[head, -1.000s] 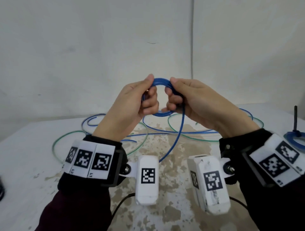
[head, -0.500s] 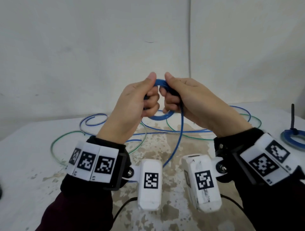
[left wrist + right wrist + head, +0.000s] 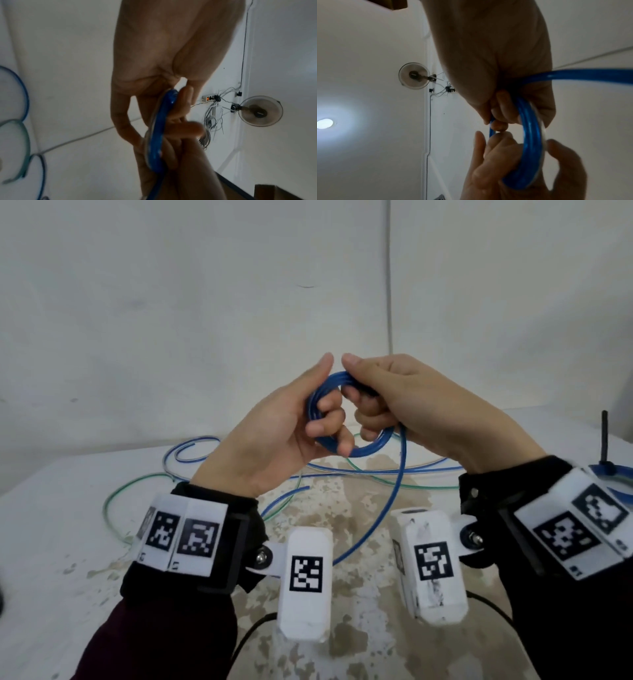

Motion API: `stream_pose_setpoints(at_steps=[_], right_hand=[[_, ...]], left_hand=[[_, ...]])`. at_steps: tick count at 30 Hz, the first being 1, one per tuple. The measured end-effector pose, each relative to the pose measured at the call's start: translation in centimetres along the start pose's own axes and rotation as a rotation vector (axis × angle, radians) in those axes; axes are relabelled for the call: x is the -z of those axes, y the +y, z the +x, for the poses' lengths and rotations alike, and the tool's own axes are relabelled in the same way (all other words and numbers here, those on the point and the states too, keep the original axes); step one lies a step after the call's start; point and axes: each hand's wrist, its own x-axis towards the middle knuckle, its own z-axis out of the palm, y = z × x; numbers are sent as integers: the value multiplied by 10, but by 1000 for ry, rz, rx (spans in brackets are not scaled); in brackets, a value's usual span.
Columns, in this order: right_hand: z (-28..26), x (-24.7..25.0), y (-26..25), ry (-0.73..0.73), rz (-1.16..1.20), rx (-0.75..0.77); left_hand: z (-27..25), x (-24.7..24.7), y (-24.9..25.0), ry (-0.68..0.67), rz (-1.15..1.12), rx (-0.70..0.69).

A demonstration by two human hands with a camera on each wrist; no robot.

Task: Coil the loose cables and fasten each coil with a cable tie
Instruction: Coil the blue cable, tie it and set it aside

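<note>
Blue coil [image 3: 346,419] gripped both hands; head view alone shows tied coil [image 3: 616,474].

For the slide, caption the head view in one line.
Both hands, left hand and right hand, grip a small blue cable coil above loose cables on the stained white table.

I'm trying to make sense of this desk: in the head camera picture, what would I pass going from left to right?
Green cable loop → left hand → blue coil held between both hands → right hand → tied blue coil with its black cable tie at the right edge.
</note>
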Motion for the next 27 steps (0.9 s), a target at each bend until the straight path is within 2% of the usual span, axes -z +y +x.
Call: stream_pose_setpoints(at_steps=[2,6,10,16,19,22,24,27], right_hand=[[1,-1,2,4,24,-1],[4,0,2,13,219,-39],[2,3,2,11,53,-31],[6,0,7,29,113,-48],[6,0,7,31,99,-45],[6,-5,11,-15,15,-33],[8,-7,13,-15,-4,-31],[9,-7,13,32,48,-23]], left_hand=[[1,1,0,17,-53,-21],[1,6,3,49,-136,-87],[0,7,0,-10,34,-33],[1,12,-2,125,117,-177],[1,16,-2,63,118,-129],[-2,18,-3,1,219,-64],[-3,19,-3,31,266,-95],[-1,21,-2,143,284,-216]])
